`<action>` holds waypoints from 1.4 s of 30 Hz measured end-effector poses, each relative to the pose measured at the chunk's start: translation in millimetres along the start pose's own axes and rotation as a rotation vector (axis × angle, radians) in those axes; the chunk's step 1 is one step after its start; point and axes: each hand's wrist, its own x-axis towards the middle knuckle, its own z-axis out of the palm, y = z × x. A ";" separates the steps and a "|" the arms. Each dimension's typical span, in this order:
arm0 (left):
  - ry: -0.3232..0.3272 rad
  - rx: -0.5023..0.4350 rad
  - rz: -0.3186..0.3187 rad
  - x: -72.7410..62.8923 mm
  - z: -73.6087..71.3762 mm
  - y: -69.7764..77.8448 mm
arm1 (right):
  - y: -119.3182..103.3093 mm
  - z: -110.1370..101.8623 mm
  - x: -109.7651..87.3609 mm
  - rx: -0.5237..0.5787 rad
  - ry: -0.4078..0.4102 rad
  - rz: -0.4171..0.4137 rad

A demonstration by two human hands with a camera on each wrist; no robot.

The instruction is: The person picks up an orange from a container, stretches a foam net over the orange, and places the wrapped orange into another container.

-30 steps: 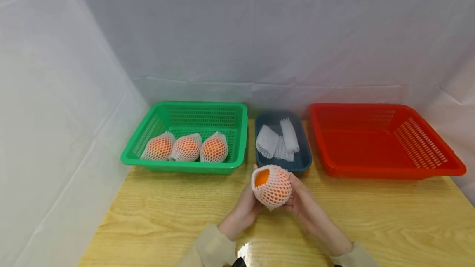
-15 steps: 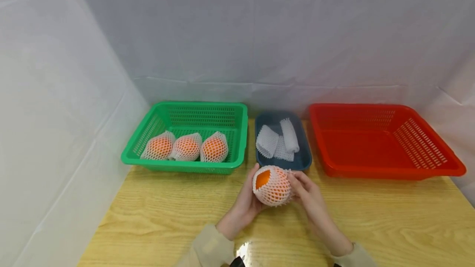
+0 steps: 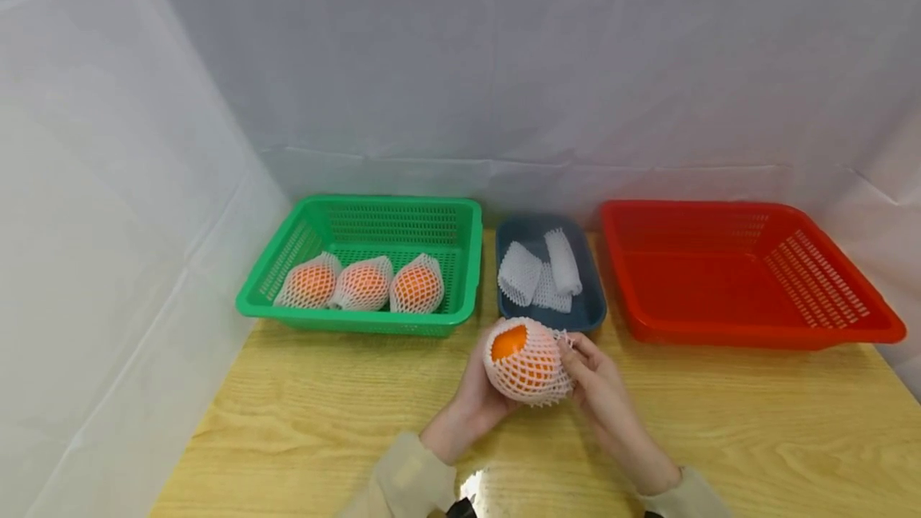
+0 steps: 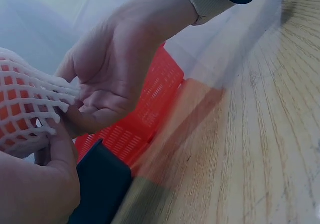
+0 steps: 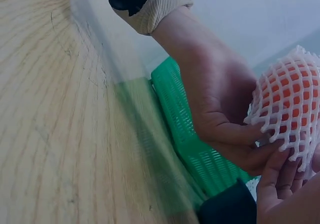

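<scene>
An orange fruit [image 3: 508,341] sits inside a white foam fruit net [image 3: 535,374], held above the table in front of the blue tray. Its bare skin shows through the net's opening at the upper left. My left hand [image 3: 471,402] grips the netted fruit from the left and below, some fingers hidden behind it. At the right side, the thumb and fingers of my right hand [image 3: 608,398] pinch the net's loose edge. In the left wrist view, fingers of both hands meet at the jagged net edge [image 4: 55,103]. The right wrist view shows the net [image 5: 292,98] covering the fruit's side.
A green basket [image 3: 360,324] at the back left holds 3 netted orange fruits [image 3: 362,284]. Several white foam nets [image 3: 520,272] lie in the dark blue tray [image 3: 590,278] at the back middle. Right of it stands a red basket [image 3: 719,278]. White sheeting [image 3: 460,62] walls the table.
My right hand has shifted from cupping the fruit's right side to pinching the net's edge there. The net now extends further right, and the fruit has turned slightly in my left hand.
</scene>
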 end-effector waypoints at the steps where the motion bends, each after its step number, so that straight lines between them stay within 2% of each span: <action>1: -0.001 -0.002 -0.002 0.0 0.6 0.2 | 0.9 -0.2 0.4 0.003 -0.002 0.004; 4: 0.000 -0.016 -0.004 -0.7 1.3 0.1 | 3.0 -1.0 1.4 0.003 0.000 0.011; 7: 0.009 -0.032 -0.009 -0.5 -0.1 -0.6 | 3.5 -1.7 1.6 -0.042 0.029 0.004; 10: 0.018 -0.041 -0.016 -0.1 -1.8 -0.3 | 3.3 -2.6 0.8 -0.167 0.070 -0.074; 13: 0.016 -0.051 -0.019 0.0 -2.9 0.4 | 1.9 -3.9 -1.1 -0.291 0.076 -0.239; 15: 0.010 -0.056 -0.018 0.3 -3.2 0.4 | -0.1 -4.9 -2.6 -0.344 0.027 -0.366; 18: -0.009 -0.050 -0.015 1.0 -2.9 -0.5 | -3.8 -6.1 -4.0 -0.430 -0.132 -0.537; 21: -0.050 -0.009 -0.008 1.5 -1.5 -2.0 | -6.8 -2.9 -6.8 -0.605 -0.245 -0.622; 23: -0.082 0.023 0.008 1.9 -0.1 -2.8 | -7.5 0.9 -8.0 -0.731 -0.242 -0.654; 25: -0.094 0.065 0.030 1.6 1.3 -2.9 | -7.4 4.5 -9.1 -0.804 -0.204 -0.661; 28: -0.091 0.159 0.093 1.8 2.9 -0.8 | -7.2 6.7 -9.4 -0.794 -0.137 -0.641; 33: 0.047 0.365 0.202 -2.6 2.9 8.8 | -10.9 5.8 -10.6 -0.683 -0.082 -0.526; 35: 0.079 0.392 0.232 -5.4 3.4 12.6 | -13.3 5.1 -9.9 -0.632 -0.073 -0.487; 37: 0.048 0.430 0.276 -8.0 4.2 15.4 | -15.2 5.1 -8.7 -0.590 -0.062 -0.463; 42: -0.121 0.540 0.349 -14.6 8.4 18.4 | -17.3 5.8 -6.6 -0.537 -0.080 -0.496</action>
